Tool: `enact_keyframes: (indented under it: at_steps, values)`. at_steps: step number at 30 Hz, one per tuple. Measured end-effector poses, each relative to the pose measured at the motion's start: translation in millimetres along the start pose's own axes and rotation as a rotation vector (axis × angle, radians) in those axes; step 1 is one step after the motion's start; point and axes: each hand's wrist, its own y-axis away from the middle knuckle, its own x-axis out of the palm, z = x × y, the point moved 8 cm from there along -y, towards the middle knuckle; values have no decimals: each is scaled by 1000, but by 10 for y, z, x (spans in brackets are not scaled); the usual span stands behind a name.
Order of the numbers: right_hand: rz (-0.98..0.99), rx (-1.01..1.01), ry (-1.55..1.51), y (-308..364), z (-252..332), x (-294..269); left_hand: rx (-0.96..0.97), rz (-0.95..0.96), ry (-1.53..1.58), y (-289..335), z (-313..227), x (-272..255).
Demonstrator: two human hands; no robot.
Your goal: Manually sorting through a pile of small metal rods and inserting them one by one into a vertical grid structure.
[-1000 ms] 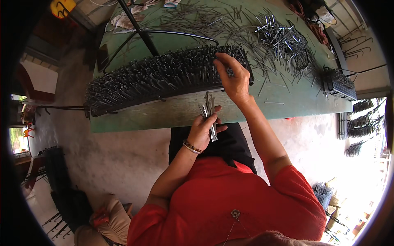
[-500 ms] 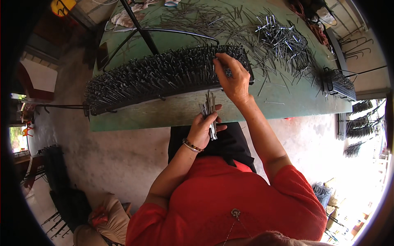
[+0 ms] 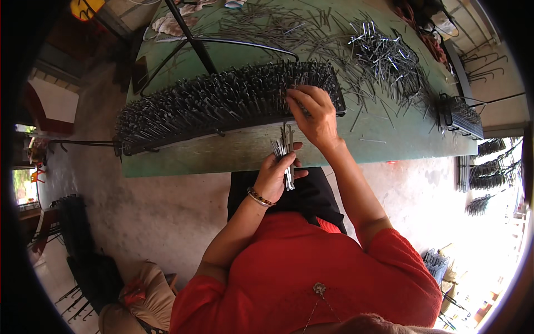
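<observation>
Silvery metal rods [image 3: 282,146] fan from the left hand [image 3: 272,176], clamped between thumb and fingers at the near edge of the green table [image 3: 167,162]; a light grip should leave each easy to draw. At the right part of the black rack of upright pins [image 3: 217,100], the right hand's [image 3: 317,121] fingertips nearly meet, whether on a pin I cannot tell; a precise pinch would best spare neighbouring pins.

Green worktop [image 3: 400,129] on pale, stained concrete floor [image 3: 167,214]. Past far right corner: cream block wall [image 3: 470,28], joints visible. Second block wall [image 3: 123,15] beyond far left corner, dimmer. Well off left edge: bright opening [image 3: 25,186], greenery outside. Light strongest beyond near right corner, floor there nearly white.
</observation>
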Motion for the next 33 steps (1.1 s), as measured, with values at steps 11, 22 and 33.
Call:
enact_keyframes:
  at_steps: [11, 22, 33]
  values:
    - [328, 962, -767, 659, -334, 46, 4, 100, -29, -43, -71, 220]
    - [179, 961, -691, 402, -718, -354, -55, 23, -93, -211, -87, 366]
    - [282, 1076, -866, 613, -743, -194, -83, 16, -162, -287, -47, 360]
